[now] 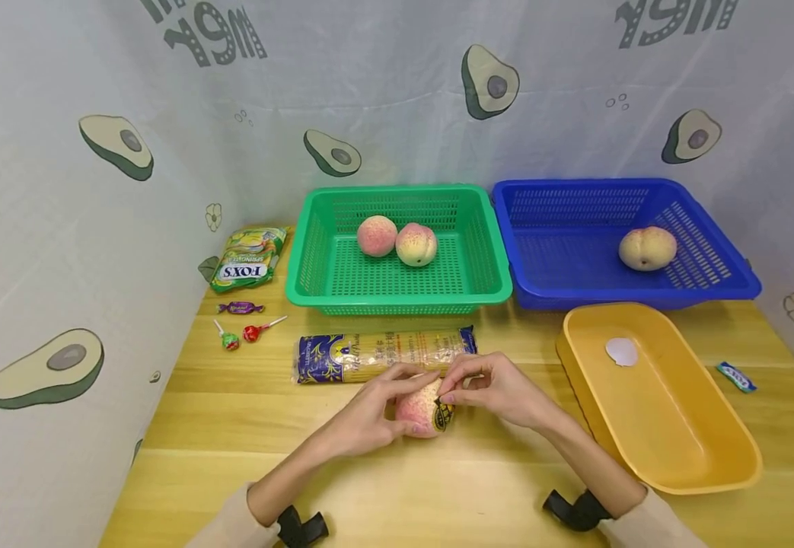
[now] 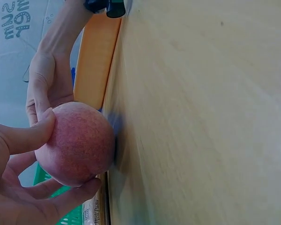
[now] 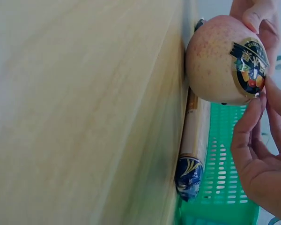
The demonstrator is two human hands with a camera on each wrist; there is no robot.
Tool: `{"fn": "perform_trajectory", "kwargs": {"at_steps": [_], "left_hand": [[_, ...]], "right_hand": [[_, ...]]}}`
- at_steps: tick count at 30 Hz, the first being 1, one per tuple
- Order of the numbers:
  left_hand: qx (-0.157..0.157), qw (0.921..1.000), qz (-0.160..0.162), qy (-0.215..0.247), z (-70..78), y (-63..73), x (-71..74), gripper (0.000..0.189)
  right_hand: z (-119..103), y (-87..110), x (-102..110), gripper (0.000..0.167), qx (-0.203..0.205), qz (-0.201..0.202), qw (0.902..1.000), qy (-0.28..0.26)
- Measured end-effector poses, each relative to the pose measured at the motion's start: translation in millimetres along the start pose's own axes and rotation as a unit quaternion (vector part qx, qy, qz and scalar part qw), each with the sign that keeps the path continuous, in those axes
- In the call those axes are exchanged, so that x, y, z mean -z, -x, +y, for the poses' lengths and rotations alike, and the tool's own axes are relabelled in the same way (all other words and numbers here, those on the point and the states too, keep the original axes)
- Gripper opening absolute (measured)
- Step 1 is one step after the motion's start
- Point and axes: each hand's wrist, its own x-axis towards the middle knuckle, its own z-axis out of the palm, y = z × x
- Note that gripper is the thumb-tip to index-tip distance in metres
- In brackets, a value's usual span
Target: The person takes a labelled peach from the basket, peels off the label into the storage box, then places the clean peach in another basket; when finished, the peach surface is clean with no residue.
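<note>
A pink and yellow peach (image 1: 419,411) sits low over the wooden table in front of me. My left hand (image 1: 369,415) grips it from the left, thumb and fingers spread round its side in the left wrist view. On the peach's right face is a dark oval sticker (image 3: 250,68) with gold trim and printed fruit. My right hand (image 1: 499,388) pinches the edge of this sticker between thumb and index finger, close against the peach. Just behind both hands lies a long clear and blue pack of pasta (image 1: 383,354).
Two peaches lie in a green basket (image 1: 397,304); another lies in a blue basket (image 1: 575,293). A yellow tub (image 1: 657,426) at right holds a white scrap (image 1: 621,352). At left are a green candy bag (image 1: 249,259), a purple sweet (image 1: 240,307) and two lollipops (image 1: 253,332). A small wrapped sweet (image 1: 737,377) lies far right.
</note>
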Motion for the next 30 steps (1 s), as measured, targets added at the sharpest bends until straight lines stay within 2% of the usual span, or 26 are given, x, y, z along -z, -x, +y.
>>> {"fn": "perform_trajectory", "kwargs": {"at_steps": [8,16,21,26,30], "left_hand": [[0.0,0.9997,-0.003,0.023,-1.4,-2.2,3.9,0.071],[-0.007,0.9997,-0.007,0.024,-1.4,-1.7,3.9,0.07],[0.005,0.9997,-0.009,0.022,0.0,0.9,4.4,0.069],[0.02,0.9981,-0.014,0.056,-1.2,2.2,5.1,0.073],[0.02,0.9968,-0.017,0.076,-2.7,1.3,5.3,0.077]], "right_hand": [[-0.4,1.1,4.4,0.013,-0.002,-0.008,0.9998,0.02],[-2.9,3.5,2.4,0.004,-0.005,0.001,0.9966,0.082],[-6.2,6.6,-3.7,0.002,0.024,0.007,0.9906,0.134],[-12.9,14.2,-10.2,0.008,0.051,0.036,0.9846,0.163],[-20.6,25.3,-13.2,0.008,0.081,0.059,0.9779,0.183]]}}
